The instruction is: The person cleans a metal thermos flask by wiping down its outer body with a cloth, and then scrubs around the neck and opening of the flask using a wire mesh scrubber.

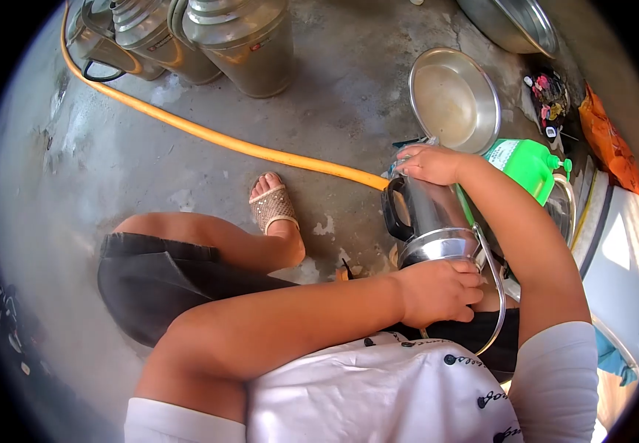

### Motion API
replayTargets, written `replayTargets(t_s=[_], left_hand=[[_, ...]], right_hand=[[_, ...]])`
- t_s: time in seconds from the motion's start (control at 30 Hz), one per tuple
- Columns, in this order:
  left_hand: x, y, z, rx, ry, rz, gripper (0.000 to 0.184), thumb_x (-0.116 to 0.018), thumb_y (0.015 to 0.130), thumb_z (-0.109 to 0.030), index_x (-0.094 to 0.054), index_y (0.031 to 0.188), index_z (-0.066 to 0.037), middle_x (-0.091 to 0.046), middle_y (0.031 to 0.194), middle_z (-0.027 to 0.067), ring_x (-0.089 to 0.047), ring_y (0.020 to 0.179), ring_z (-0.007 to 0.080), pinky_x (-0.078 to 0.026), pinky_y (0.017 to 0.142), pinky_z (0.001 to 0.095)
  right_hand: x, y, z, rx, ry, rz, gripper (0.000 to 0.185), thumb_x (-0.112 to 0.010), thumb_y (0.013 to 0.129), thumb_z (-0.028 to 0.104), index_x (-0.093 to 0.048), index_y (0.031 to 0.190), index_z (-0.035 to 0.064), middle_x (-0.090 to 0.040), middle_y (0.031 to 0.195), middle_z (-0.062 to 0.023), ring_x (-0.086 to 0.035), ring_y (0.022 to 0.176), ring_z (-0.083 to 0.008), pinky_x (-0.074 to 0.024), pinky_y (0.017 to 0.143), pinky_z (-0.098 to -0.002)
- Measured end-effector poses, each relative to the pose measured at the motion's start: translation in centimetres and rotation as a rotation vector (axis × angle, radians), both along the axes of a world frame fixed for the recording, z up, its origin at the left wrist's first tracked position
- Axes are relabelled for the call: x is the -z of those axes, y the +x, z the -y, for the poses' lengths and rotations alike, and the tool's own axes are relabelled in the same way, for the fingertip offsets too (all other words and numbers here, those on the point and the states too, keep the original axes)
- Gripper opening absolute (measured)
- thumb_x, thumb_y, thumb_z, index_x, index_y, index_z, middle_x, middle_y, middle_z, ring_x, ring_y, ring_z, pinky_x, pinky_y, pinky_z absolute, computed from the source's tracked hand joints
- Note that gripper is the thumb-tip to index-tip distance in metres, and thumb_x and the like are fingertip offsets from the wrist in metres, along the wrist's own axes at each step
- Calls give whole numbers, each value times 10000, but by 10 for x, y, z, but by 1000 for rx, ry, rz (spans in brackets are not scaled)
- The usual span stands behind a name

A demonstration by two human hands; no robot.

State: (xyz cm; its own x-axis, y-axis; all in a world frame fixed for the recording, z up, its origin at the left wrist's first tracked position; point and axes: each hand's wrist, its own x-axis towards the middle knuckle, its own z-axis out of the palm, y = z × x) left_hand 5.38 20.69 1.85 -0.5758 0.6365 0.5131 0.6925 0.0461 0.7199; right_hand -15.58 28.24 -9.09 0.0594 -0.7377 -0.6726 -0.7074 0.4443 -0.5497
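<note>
A shiny metal thermos flask (pixel 441 203) with a black side handle (pixel 397 210) and a thin wire bail handle (pixel 498 284) lies tilted across my lap. My left hand (pixel 441 294) is closed over its near end, below the bright shoulder ring. At the far end, my right hand (pixel 430 162) presses down with curled fingers. A crinkled, translucent bit of material shows at those fingertips; its kind is unclear. The flask's mouth is hidden by my left hand.
Several metal thermos flasks (pixel 242 48) stand at the upper left. A yellow hose (pixel 223 140) crosses the concrete floor. Beyond my right hand are a steel basin (pixel 448 100) holding cloudy liquid, a green jug (pixel 524 168), an orange bag (pixel 607 140) and a larger basin (pixel 515 26).
</note>
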Motion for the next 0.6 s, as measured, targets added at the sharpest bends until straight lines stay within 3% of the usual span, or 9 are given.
replayTargets(t_s=[0.07,0.13,0.2,0.23,0.3,0.43,0.5,0.6], left_hand=[[0,-2,2,-21,11,-11,313,-704,630,-162,-677,940,-132,-576,1082,67,-476,1226,286,-319,1093,384],[0,-3,2,-13,4,-2,308,-700,634,-158,-679,941,-133,-577,1085,68,-475,1229,285,-318,1094,383],[2,-1,0,-12,4,6,304,-696,639,-155,-682,942,-134,-578,1089,68,-474,1232,285,-317,1094,381],[3,0,-1,-23,-7,-17,296,-691,646,-159,-683,940,-135,-580,1089,68,-475,1230,284,-318,1093,379],[3,0,-3,-36,-17,-38,288,-686,652,-164,-684,939,-136,-581,1090,67,-476,1228,284,-318,1093,376],[1,-1,2,-2,2,12,263,-667,673,-174,-683,933,-138,-579,1094,66,-477,1222,282,-321,1092,374],[2,-4,6,-2,-1,22,256,-662,679,-174,-683,931,-137,-579,1093,66,-477,1220,283,-324,1090,375],[1,-3,4,-20,17,1,255,-663,676,-166,-682,928,-131,-577,1095,68,-475,1220,288,-330,1087,377]], right_hand=[[23,-3,10,-26,159,-206,370,-402,979,244,-630,1237,110,-518,1366,-161,-374,1353,-325,-292,1122,-416],[15,0,19,-15,171,-220,382,-402,973,261,-633,1233,101,-523,1363,-176,-379,1349,-321,-295,1118,-407],[6,-1,25,-267,32,86,465,-425,972,377,-636,1205,35,-537,1350,-148,-424,1313,-302,-310,1110,-398],[2,1,24,-271,38,89,465,-425,972,377,-636,1205,35,-537,1350,-148,-424,1313,-302,-310,1110,-398],[-4,7,22,92,196,137,489,-409,983,406,-628,1217,36,-540,1344,-162,-460,1272,-331,-323,1098,-417],[10,8,32,-27,188,57,497,-360,1012,366,-617,1214,-8,-512,1377,-167,-364,1359,-317,-273,1129,-406],[32,6,33,113,277,-132,491,-349,1013,366,-623,1217,13,-514,1381,-150,-354,1367,-312,-272,1129,-408],[58,-9,15,138,240,-173,486,-344,1013,368,-624,1229,34,-499,1399,-140,-340,1375,-317,-268,1130,-407]])
